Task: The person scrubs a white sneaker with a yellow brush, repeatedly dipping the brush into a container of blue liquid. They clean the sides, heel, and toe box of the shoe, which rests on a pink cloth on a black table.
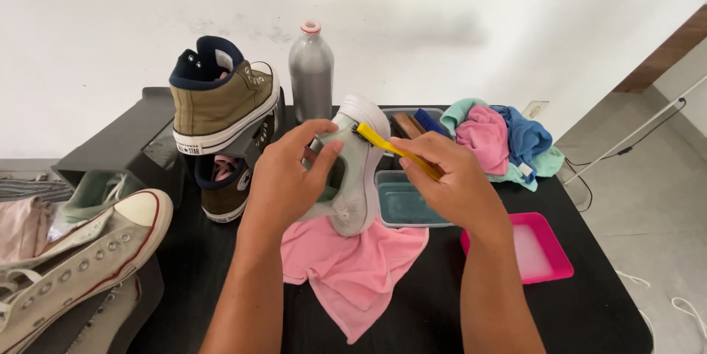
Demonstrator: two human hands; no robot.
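My left hand (pixel 283 177) grips a pale sneaker (pixel 353 177) above the pink cloth (pixel 353 265) on the black table (pixel 589 310). My right hand (pixel 453 184) is closed around a yellow brush (pixel 394 149), its bristles apparently touching the shoe's heel.

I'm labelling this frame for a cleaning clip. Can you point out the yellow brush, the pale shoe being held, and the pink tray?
Yellow brush (pixel 392 149), head view, on the middle of its handle.
Pale shoe (pixel 359 203), head view, on its side panel.
Pink tray (pixel 557 248), head view, on its right rim.
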